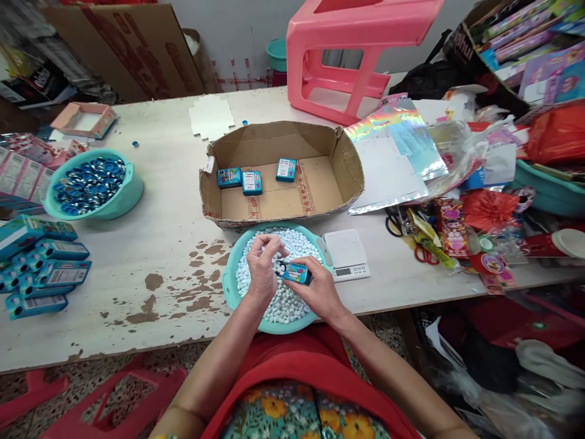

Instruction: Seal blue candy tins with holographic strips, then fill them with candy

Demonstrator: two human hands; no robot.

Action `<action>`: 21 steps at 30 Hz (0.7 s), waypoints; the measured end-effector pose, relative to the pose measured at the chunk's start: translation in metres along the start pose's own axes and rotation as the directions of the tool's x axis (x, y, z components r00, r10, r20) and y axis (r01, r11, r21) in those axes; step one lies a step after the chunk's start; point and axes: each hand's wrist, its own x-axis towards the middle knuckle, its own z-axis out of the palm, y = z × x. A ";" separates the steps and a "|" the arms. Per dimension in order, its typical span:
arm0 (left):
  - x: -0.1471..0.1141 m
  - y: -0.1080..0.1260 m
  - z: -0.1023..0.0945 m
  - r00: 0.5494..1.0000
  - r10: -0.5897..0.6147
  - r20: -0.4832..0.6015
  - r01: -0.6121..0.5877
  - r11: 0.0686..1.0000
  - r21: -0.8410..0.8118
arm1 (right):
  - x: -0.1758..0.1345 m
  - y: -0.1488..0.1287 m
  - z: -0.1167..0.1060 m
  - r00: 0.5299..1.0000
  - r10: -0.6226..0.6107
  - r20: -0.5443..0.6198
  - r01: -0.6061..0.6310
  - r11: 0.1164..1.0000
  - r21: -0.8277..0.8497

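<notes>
My right hand (pixel 320 288) grips a small blue candy box (pixel 295 272) printed "Caramelo Macizo", tilted above a turquoise basin (pixel 232 297). White candies (pixel 286 308) fill the basin. Beside the box's left end, where a few white pieces show, my left hand (pixel 264 263) is closed with its fingers curled together. What those fingers hold, if anything, is hidden. Just beyond the basin stands an open cardboard box (pixel 278 210) with three blue candy boxes lying in it, one of them a candy box (pixel 286 170) set apart from the other two.
To the left are a basin of blue caps (pixel 91 183) and several stacked blue boxes (pixel 50 262). A white scale (pixel 350 253) sits right of the candy basin. Farther right lie scissors (pixel 425 255), silvery sheets (pixel 397 152) and wrappers. A pink stool (pixel 301 67) rests at the back.
</notes>
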 end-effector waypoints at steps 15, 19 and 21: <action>0.008 0.006 0.007 0.999 -0.014 0.048 0.018 0.996 -0.091 | 0.008 0.011 -0.002 0.999 0.045 -0.028 -0.039 0.982 0.183; 0.027 -0.016 -0.007 1.000 -0.002 -0.017 0.002 1.000 0.005 | 0.002 0.015 -0.017 0.998 0.056 -0.041 -0.045 0.972 0.232; 0.040 -0.042 -0.017 0.999 0.047 -0.006 -0.044 0.972 0.231 | -0.005 0.019 -0.025 0.997 0.065 -0.048 -0.052 0.968 0.245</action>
